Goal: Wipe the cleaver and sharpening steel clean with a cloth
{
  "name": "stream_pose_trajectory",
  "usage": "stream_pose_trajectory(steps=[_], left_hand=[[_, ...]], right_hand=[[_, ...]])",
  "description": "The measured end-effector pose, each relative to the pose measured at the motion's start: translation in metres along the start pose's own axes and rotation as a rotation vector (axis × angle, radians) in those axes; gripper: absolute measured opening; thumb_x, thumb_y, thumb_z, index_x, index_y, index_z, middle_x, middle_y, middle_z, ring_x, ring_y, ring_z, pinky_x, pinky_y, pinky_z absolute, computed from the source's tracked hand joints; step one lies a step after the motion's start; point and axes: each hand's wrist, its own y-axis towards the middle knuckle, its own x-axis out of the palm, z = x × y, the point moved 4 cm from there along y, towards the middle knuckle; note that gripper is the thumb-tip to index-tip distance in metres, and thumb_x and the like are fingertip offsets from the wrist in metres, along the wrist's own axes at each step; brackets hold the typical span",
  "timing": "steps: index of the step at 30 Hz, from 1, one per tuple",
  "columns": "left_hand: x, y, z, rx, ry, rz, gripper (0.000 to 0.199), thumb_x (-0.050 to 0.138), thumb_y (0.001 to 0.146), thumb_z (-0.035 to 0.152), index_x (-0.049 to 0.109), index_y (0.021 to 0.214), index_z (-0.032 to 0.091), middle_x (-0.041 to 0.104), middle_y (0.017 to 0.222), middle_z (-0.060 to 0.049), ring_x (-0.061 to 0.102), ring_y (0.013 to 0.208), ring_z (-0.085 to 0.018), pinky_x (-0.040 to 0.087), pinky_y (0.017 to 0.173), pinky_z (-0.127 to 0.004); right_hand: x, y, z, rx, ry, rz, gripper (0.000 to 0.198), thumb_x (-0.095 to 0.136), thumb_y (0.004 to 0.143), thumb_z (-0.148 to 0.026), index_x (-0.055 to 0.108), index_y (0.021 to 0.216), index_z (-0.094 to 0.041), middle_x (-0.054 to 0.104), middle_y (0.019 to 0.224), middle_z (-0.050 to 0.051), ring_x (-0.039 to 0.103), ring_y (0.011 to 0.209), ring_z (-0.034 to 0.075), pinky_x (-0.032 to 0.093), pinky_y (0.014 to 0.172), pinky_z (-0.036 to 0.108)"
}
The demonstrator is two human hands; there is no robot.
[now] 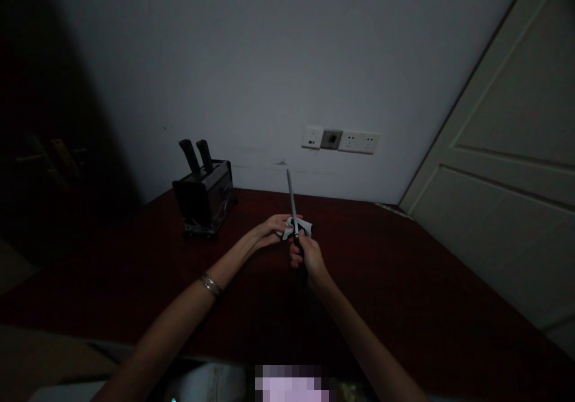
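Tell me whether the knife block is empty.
No. Two dark handles stick up out of the knife block, which stands on the table left of the hands.

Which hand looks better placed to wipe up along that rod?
Probably the left hand: it holds the white cloth at the rod's base, while the right hand grips the handle.

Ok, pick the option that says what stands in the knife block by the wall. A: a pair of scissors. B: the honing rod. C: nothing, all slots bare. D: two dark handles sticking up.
D: two dark handles stick up from the knife block, while the honing rod is out over the table, gripped by the right hand, with the left hand pressing a white cloth at its base.
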Motion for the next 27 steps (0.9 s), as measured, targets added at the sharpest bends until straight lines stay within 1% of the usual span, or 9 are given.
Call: stream_pose_trajectory(steps=[3, 7, 9, 11, 14, 17, 22, 25, 27], left_hand=[[0.002, -0.002, -0.005, -0.003, -0.021, -0.048, 0.047, 0.067, 0.056, 0.007, 0.061, 0.103, 0.009, 0.063, 0.096, -0.012, 0.058, 0.072, -0.012, 0.043, 0.063, -0.019], [0.0, 0.0, -0.005, 0.002, 0.018, -0.014, 0.039, 0.066, 0.054, 0.008, 0.064, 0.094, 0.008, 0.065, 0.086, -0.01, 0.058, 0.069, -0.011, 0.042, 0.061, -0.019], [0.001, 0.002, -0.003, 0.019, 0.035, 0.039, 0.039, 0.065, 0.054, 0.009, 0.064, 0.092, 0.008, 0.065, 0.08, -0.008, 0.056, 0.062, -0.009, 0.04, 0.057, -0.018], [0.004, 0.004, -0.001, 0.056, 0.05, 0.119, 0.04, 0.063, 0.053, 0.008, 0.064, 0.094, 0.007, 0.065, 0.076, -0.007, 0.055, 0.059, -0.008, 0.039, 0.054, -0.018], [0.009, 0.008, 0.003, 0.11, 0.094, 0.243, 0.045, 0.06, 0.053, 0.005, 0.062, 0.098, 0.007, 0.065, 0.074, -0.006, 0.054, 0.057, -0.008, 0.038, 0.052, -0.018], [0.012, 0.011, 0.004, 0.136, 0.14, 0.326, 0.048, 0.06, 0.055, 0.005, 0.059, 0.103, 0.006, 0.063, 0.069, -0.004, 0.052, 0.052, -0.007, 0.036, 0.05, -0.018], [0.01, 0.021, 0.003, 0.196, 0.172, 0.45, 0.046, 0.063, 0.056, 0.004, 0.058, 0.101, 0.006, 0.063, 0.065, -0.001, 0.053, 0.053, -0.008, 0.039, 0.052, -0.019], [0.004, 0.031, 0.006, 0.215, 0.183, 0.531, 0.044, 0.063, 0.056, 0.002, 0.058, 0.099, 0.006, 0.063, 0.064, -0.001, 0.055, 0.054, -0.009, 0.04, 0.055, -0.02], [-0.001, 0.038, 0.011, 0.23, 0.183, 0.562, 0.043, 0.063, 0.056, 0.002, 0.058, 0.098, 0.006, 0.064, 0.066, -0.002, 0.056, 0.056, -0.009, 0.041, 0.058, -0.021]], right_hand=[[0.0, 0.002, 0.004, 0.008, 0.028, 0.008, 0.044, 0.06, 0.065, -0.058, 0.048, 0.069, -0.016, 0.038, 0.043, -0.01, 0.025, 0.031, 0.001, 0.024, 0.03, 0.015], [0.004, 0.0, 0.006, 0.011, 0.021, 0.007, 0.045, 0.06, 0.064, -0.059, 0.048, 0.071, -0.016, 0.038, 0.044, -0.01, 0.026, 0.031, 0.001, 0.023, 0.03, 0.015], [0.005, 0.0, 0.005, -0.007, -0.002, 0.031, 0.047, 0.059, 0.063, -0.061, 0.048, 0.07, -0.016, 0.037, 0.043, -0.011, 0.026, 0.03, 0.001, 0.023, 0.029, 0.015], [0.004, 0.002, 0.004, -0.04, -0.032, 0.069, 0.047, 0.058, 0.063, -0.062, 0.047, 0.069, -0.017, 0.036, 0.042, -0.011, 0.026, 0.03, 0.001, 0.023, 0.029, 0.015], [0.001, 0.008, 0.002, -0.075, -0.074, 0.118, 0.046, 0.056, 0.065, -0.062, 0.045, 0.069, -0.018, 0.035, 0.042, -0.011, 0.026, 0.03, 0.002, 0.024, 0.029, 0.015], [-0.002, 0.013, 0.003, -0.084, -0.107, 0.153, 0.044, 0.054, 0.067, -0.061, 0.044, 0.069, -0.018, 0.033, 0.041, -0.012, 0.026, 0.029, 0.002, 0.023, 0.029, 0.016], [-0.006, 0.017, 0.01, -0.08, -0.133, 0.192, 0.042, 0.05, 0.072, -0.059, 0.045, 0.066, -0.018, 0.034, 0.04, -0.011, 0.027, 0.029, 0.003, 0.023, 0.029, 0.017], [-0.007, 0.015, 0.013, -0.071, -0.117, 0.212, 0.041, 0.05, 0.073, -0.058, 0.045, 0.065, -0.018, 0.034, 0.04, -0.011, 0.028, 0.029, 0.003, 0.023, 0.029, 0.017], [-0.006, 0.012, 0.014, -0.055, -0.111, 0.218, 0.04, 0.05, 0.074, -0.057, 0.045, 0.065, -0.018, 0.034, 0.04, -0.011, 0.028, 0.029, 0.003, 0.023, 0.029, 0.017]])
